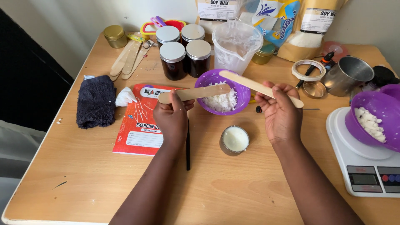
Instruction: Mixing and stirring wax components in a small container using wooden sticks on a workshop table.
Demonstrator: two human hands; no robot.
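My left hand (172, 118) grips a flat wooden stick (204, 92) whose far end lies over the white wax flakes in a small purple bowl (208, 79). My right hand (280, 111) holds a second wooden stick (246, 82), angled across the bowl's right rim. Both hands hover just in front of the bowl. A small round tin (234, 140) filled with pale wax sits on the table between my wrists. A thin black rod (188, 146) lies beside my left wrist.
A red exercise book (139, 125) and dark cloth (96, 101) lie left. Several dark lidded jars (183, 52), a plastic jug (236, 43), wax bags (308, 25), tape roll (308, 70) and metal pot (348, 74) stand behind. A scale (366, 166) carries another purple bowl (377, 121) at right.
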